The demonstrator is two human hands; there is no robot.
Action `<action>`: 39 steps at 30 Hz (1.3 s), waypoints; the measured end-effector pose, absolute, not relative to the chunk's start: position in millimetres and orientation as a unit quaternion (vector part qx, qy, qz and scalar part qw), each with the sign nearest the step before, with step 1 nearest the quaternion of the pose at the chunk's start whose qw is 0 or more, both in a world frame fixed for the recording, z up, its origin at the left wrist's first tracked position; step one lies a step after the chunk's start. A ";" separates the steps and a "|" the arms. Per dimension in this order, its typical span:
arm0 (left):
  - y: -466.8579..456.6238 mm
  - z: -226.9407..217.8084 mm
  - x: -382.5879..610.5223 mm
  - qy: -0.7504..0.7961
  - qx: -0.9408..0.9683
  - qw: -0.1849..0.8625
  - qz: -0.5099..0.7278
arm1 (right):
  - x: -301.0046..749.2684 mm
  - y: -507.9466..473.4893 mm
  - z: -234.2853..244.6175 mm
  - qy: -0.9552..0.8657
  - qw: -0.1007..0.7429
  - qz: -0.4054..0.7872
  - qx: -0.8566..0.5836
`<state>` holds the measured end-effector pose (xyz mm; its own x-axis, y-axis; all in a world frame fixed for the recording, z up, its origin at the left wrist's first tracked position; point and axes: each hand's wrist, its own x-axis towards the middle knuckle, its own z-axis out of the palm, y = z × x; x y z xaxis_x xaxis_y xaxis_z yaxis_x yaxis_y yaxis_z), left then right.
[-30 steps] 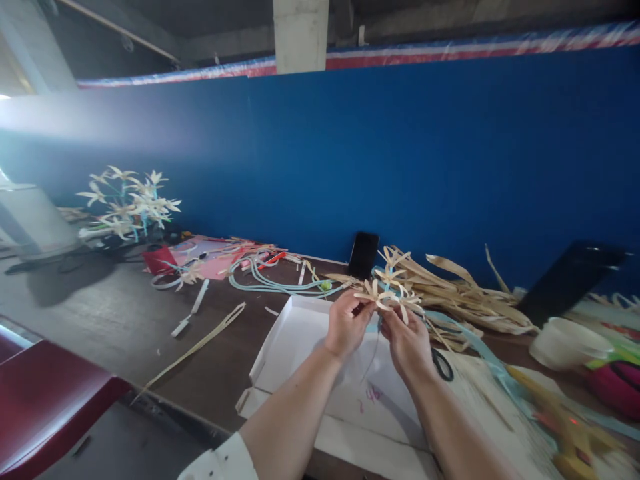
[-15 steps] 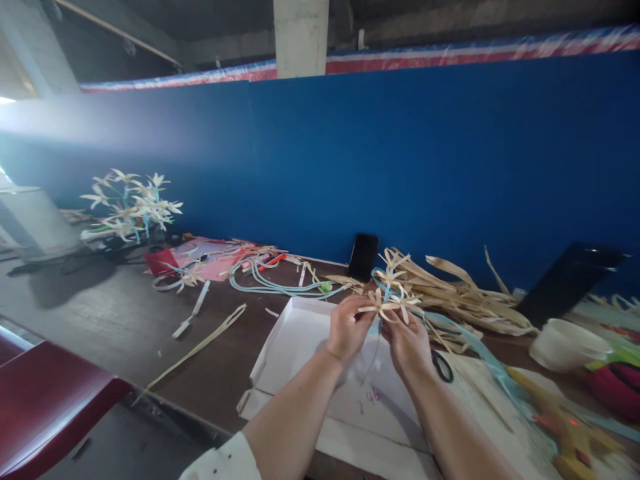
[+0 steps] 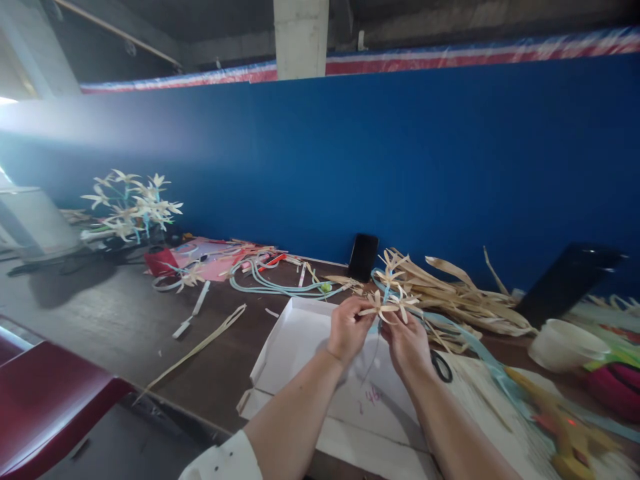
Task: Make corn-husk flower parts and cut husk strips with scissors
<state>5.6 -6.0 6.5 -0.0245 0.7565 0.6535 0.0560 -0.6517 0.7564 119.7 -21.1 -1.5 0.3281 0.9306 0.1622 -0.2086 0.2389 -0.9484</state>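
Both my hands are together over a white cardboard box lid (image 3: 300, 333) on the dark table. Between them is a sprig of pale husk flowers (image 3: 380, 307) on a stem wrapped in light blue, with a thin wire hanging below. My left hand (image 3: 349, 327) pinches the sprig just under the front flower. My right hand (image 3: 407, 337) grips the same stem from the other side, its fingertips partly hidden by the petals. A finished-looking bunch of similar flowers (image 3: 135, 203) stands far left.
Dried husk strips (image 3: 450, 300) lie behind my right hand. A phone (image 3: 364, 257) leans on the blue partition. Light blue cords (image 3: 270, 283), a scissors handle (image 3: 442, 367), a white cup (image 3: 567, 345) and a yellow glue gun (image 3: 570, 427) surround the box. Red chair (image 3: 55, 413) at left.
Almost nothing differs. Both hands keep their hold on the flower sprig, and its front flower has shifted very slightly.
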 end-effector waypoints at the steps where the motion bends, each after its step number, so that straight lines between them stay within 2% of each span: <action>1: -6.7 7.5 5.5 0.313 0.645 0.273 0.642 | 119.9 -20.9 -1.8 -0.397 0.680 0.419 -0.452; 13: -6.6 9.1 5.7 0.304 0.621 0.316 0.650 | 116.8 -23.6 4.8 -0.393 0.685 0.416 -0.452; 18: -4.8 11.5 8.8 0.343 0.539 0.469 0.610 | 114.9 -27.9 16.6 -0.402 0.688 0.384 -0.466; 21: -4.2 10.7 11.1 0.340 0.541 0.562 0.526 | 116.7 -28.1 20.5 -0.404 0.702 0.341 -0.478; 23: -4.4 8.4 12.5 0.339 0.572 0.587 0.463 | 119.3 -26.1 19.8 -0.381 0.719 0.329 -0.479; 27: -5.4 3.8 14.2 0.362 0.603 0.594 0.391 | 125.7 -21.7 15.7 -0.344 0.733 0.309 -0.499; 34: -3.9 5.9 13.7 0.378 0.585 0.578 0.424 | 128.9 -26.7 20.8 -0.415 0.665 0.211 -0.584; 39: -0.3 3.1 13.1 0.383 0.577 0.570 0.443 | 124.8 -26.2 18.9 -0.404 0.687 0.275 -0.537</action>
<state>13.1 -0.3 3.1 0.3147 0.9462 0.0748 -0.0641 -0.0575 0.9963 124.8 -26.2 18.9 0.5228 0.8121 0.2593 0.0554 0.2711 -0.9609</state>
